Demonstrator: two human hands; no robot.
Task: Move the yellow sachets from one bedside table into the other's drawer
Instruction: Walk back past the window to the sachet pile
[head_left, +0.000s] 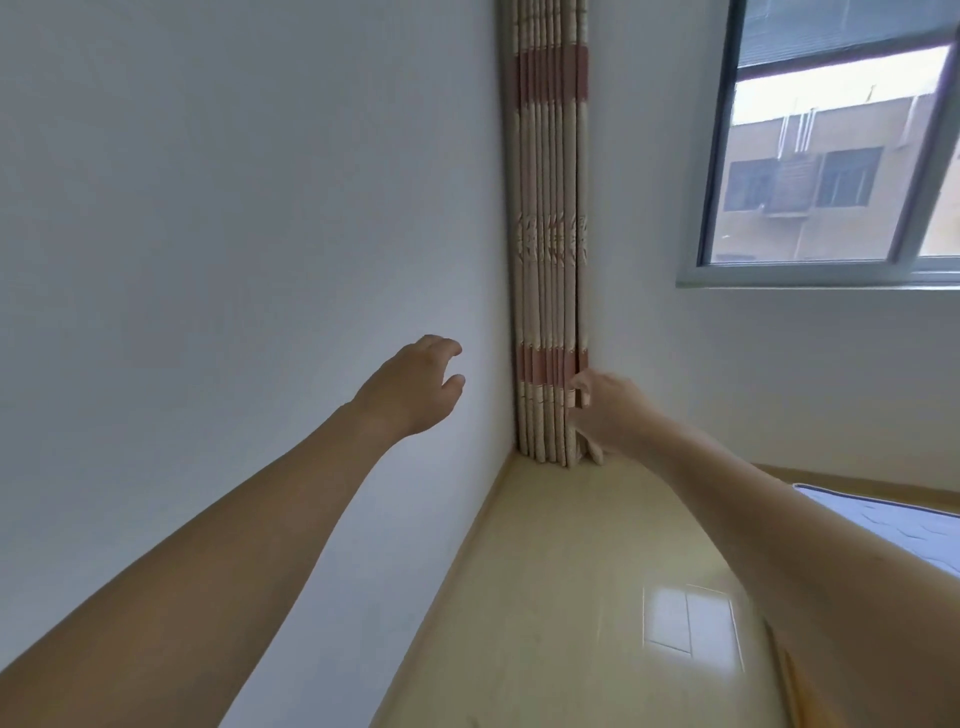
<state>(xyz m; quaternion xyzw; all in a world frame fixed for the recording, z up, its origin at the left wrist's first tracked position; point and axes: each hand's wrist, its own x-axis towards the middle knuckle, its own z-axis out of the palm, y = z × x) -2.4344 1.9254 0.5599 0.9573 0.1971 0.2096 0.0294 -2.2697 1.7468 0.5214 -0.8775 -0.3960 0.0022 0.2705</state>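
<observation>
Both bare forearms reach out from the bottom edge toward the room corner, left hand (410, 387) in front of the white wall (208, 234) with fingers loosely curled and spread, holding nothing. Right hand (610, 410) is beside the gathered beige curtain (550, 260) with pink bands, fingers slack and empty, touching the folds or just short of them, can't tell. No yellow sachets or bedside tables in view; only glossy cream floor (571, 597), window (831, 156), bed corner (893, 525).
</observation>
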